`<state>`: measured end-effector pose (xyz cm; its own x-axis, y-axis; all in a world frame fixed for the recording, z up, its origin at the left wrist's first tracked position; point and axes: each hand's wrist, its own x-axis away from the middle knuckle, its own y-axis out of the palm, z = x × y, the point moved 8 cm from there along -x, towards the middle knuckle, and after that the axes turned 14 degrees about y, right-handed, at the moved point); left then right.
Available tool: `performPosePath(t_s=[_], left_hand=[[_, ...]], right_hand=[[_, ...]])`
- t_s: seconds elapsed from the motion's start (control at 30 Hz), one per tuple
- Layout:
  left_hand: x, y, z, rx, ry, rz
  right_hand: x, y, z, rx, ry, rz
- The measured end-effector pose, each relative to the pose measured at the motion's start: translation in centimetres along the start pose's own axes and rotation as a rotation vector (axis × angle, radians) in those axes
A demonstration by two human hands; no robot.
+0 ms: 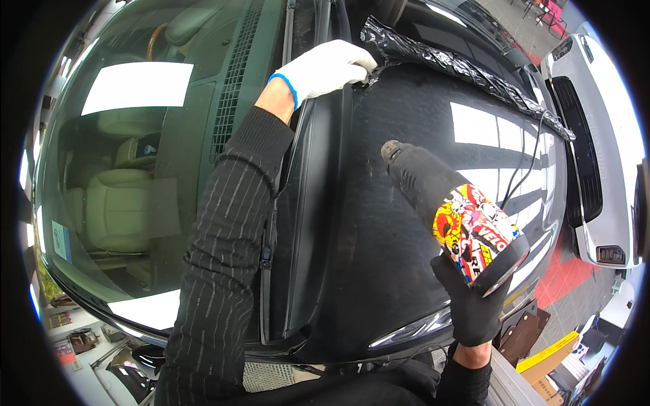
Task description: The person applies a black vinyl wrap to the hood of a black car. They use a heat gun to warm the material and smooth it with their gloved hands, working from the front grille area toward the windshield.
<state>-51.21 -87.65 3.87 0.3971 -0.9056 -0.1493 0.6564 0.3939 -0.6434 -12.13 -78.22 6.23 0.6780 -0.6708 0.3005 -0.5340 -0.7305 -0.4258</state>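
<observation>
My left hand (330, 69), in a white glove with a blue cuff, reaches across to the hood's edge near the windshield. Its fingers are pinched on the end of a crumpled black plastic film (457, 63), which stretches in a bunched strip over the far side of the black car hood (379, 264). In my right hand (468, 304), gloved in black, is a heat gun (423, 177) covered with colourful stickers. The gun's nozzle points up and left above the hood, apart from the film. Its grip is mostly hidden behind the body.
To the left spreads the windshield (128, 210), with a wiper (266, 284) along its base. A thin black cord (525, 174) runs over the hood. Beyond the front stands a white car (613, 155). Cardboard with a yellow edge (547, 352) lies at lower right.
</observation>
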Motion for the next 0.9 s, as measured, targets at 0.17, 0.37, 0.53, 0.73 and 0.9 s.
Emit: performPosePath(t_s=[0.17, 0.37, 0.53, 0.73, 0.9], left_hand=[[0.0, -0.8, 0.2, -0.059, 0.184, -0.023], [2.0, -0.7, -1.7, -0.089, -0.168, 0.008], [3.3, 0.4, -3.2, 0.269, -0.311, 0.123], [1.7, 1.8, -5.1, 0.191, -0.178, -0.018], [1.0, 1.8, -7.0, 0.091, -0.250, -0.086]], right_hand=[[0.7, -0.8, 0.3, -0.082, 0.052, 0.042], [0.5, -0.8, -0.3, 0.095, -0.057, 0.022], [0.5, -0.9, 0.4, 0.119, -0.081, 0.038], [0.8, -0.5, 1.0, 0.160, -0.126, 0.022], [0.5, -0.5, 3.1, -0.045, 0.081, -0.084]])
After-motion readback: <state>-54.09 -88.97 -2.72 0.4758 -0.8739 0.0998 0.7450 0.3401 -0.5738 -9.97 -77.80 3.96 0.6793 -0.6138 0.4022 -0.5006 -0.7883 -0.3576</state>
